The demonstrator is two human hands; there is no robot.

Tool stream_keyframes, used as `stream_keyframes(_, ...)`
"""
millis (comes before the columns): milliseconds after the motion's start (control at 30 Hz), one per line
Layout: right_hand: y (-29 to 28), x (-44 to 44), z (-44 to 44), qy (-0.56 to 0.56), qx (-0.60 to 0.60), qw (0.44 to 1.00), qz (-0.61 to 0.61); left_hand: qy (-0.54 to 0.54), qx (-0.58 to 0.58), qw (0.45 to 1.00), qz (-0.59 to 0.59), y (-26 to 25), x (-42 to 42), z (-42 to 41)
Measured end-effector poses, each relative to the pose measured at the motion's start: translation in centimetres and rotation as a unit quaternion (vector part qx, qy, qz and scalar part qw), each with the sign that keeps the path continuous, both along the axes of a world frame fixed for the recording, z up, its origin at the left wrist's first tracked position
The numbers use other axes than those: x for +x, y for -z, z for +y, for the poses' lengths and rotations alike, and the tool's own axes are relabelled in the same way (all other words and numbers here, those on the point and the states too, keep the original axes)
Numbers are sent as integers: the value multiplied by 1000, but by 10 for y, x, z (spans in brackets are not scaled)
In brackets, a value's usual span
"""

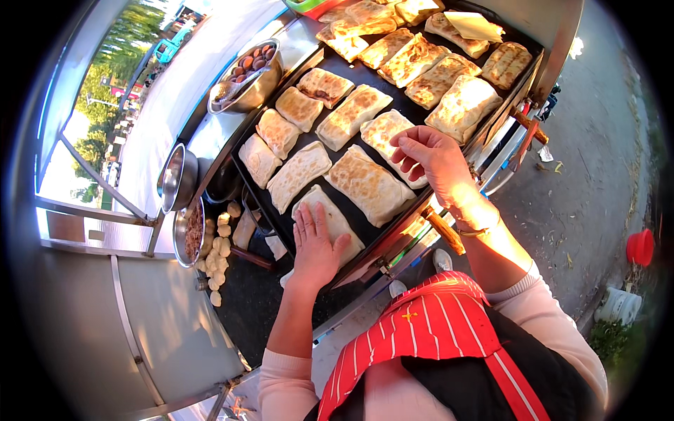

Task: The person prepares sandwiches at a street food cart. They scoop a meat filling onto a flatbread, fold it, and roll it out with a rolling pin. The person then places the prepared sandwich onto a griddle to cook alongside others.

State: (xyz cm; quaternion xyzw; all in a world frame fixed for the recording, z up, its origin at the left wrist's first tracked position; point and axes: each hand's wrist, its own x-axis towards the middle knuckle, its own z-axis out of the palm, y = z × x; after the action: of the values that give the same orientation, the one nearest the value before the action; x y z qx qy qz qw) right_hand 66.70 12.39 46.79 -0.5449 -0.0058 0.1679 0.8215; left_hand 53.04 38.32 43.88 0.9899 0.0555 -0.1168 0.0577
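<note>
My left hand (pixel 317 246) lies flat, fingers spread, on a pale stuffed flatbread (pixel 325 206) at the near left corner of the black griddle (pixel 371 229). My right hand (pixel 429 160) is over a lightly browned flatbread (pixel 383 129), its fingers loosely curled and no object visible in them. Whether it touches the bread cannot be told. Between my hands sits a wide browned flatbread (pixel 368 184). Smaller square breads (pixel 278 132) line the griddle's left side. Darker golden ones (pixel 413 59) fill the far end, some stacked.
Left of the griddle stand a bowl of brown eggs (pixel 253 66), a steel bowl (pixel 179 176) and a bowl of minced filling (pixel 193 234). Dough balls (pixel 217 260) are piled beside a rolling pin (pixel 253 259). Wooden handles (pixel 442 229) jut out from the griddle's front.
</note>
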Motion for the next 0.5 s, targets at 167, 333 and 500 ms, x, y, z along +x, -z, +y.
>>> stream_keyframes(167,1,1,3,-12,-29,999,-9,-13,-21,998,-51,17,24,-28)
stream_keyframes(333,2,0,12,-19,-25,999,-38,-32,-35,996,-71,28,34,-42)
stream_keyframes(500,2,-7,30,-34,-79,993,-81,-18,-97,994,-42,7,37,-36)
